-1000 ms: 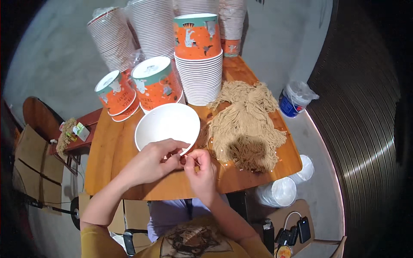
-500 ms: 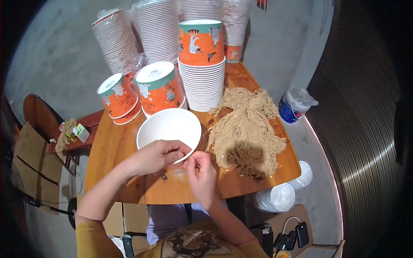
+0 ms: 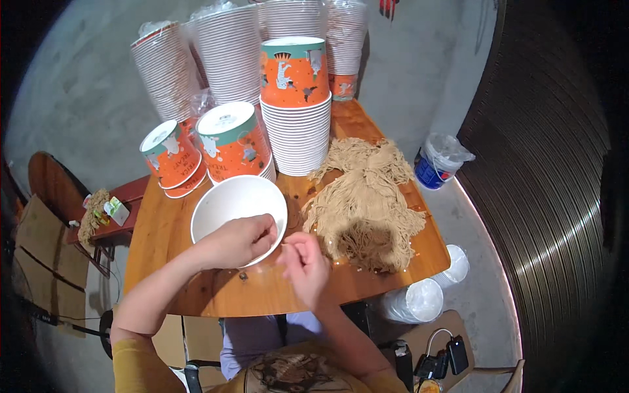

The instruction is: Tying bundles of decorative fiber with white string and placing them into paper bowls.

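A white-lined paper bucket lies tipped on the wooden table in front of me, its open mouth facing up toward me. Across its near rim reaches my left hand, closed, with curled fingertips inside the mouth; what they grip, if anything, is hidden. Just outside the right side of the rim is my right hand, thumb and forefinger brought together in a pinch. Whatever lies between those fingertips is too small to name. To the right of it a heap of tan cords covers part of the table.
Upside-down orange and green paper buckets stand behind the tipped one. Tall nested stacks rise farther back, some in clear plastic. A blue and white pail and white tubs are on the floor beyond the wooden table's right edge.
My left hand has shifted farther into the bucket's mouth. The bucket has moved slightly left and nearer. My right fingertips have drawn a little away from the rim, and the whole view has shifted.
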The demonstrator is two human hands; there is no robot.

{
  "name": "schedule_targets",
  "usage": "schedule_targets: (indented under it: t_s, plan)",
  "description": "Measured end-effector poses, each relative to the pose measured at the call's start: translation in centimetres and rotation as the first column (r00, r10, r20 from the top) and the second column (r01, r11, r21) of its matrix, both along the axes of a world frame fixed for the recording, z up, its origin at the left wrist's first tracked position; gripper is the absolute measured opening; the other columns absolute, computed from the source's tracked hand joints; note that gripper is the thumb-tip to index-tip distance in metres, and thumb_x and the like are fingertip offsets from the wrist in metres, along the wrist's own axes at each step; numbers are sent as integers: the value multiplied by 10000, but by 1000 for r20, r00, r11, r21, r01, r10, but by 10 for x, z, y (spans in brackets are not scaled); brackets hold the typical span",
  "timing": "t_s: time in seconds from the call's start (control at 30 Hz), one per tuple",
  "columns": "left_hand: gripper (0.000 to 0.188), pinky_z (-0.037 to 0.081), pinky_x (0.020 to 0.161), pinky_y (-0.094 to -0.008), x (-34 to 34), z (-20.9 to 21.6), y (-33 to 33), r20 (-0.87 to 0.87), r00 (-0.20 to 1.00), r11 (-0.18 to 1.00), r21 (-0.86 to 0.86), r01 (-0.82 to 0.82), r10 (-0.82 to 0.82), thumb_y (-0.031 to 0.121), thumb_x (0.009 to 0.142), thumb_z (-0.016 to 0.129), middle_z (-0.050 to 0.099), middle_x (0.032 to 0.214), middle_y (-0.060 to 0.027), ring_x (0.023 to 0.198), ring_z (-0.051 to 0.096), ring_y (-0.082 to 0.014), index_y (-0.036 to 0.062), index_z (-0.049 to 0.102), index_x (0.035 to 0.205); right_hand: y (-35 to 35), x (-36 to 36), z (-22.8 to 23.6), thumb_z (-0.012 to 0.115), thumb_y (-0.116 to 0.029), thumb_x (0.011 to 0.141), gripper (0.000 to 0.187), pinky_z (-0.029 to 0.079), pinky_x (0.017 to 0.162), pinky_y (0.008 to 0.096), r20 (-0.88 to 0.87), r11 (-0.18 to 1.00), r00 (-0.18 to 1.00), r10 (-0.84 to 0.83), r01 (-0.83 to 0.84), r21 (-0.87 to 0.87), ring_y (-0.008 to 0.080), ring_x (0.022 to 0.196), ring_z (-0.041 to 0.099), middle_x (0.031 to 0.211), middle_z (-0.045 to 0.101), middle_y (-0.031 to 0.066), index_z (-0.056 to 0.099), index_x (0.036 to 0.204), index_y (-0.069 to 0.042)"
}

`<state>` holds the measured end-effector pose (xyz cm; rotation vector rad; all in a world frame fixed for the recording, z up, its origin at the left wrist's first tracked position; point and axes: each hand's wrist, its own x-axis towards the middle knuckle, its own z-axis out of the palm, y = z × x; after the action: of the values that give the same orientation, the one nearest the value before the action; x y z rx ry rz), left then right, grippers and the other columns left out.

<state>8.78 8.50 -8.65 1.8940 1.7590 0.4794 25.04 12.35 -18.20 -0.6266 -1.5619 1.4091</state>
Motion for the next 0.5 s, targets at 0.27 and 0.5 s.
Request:
schedule_targets:
  t_s: [0.27, 0.5]
  plan:
    - [91, 465, 664, -389, -9, 22, -2, -61, 994, 927, 371, -59, 87, 105, 896, 553, 577, 809, -155, 735, 584, -315, 20, 528, 916, 35, 4, 46, 593, -186, 930, 181, 442, 540, 294, 180, 971, 983, 34, -75, 225, 134, 574, 570, 689, 606, 64, 607, 1063, -65]
    - [380, 484, 811, -280, -15, 8, -9, 646, 752, 988, -19, -150, 127, 19, 884, 547, 562, 1084, -54, 911, 572, -133, 33, 437, 1247, 48, -21, 7, 617, -208, 922, 179, 430, 603, 224, -10, 952, 953, 304, -303, 39, 25, 670, 523, 742, 635, -18, 659, 939, -36]
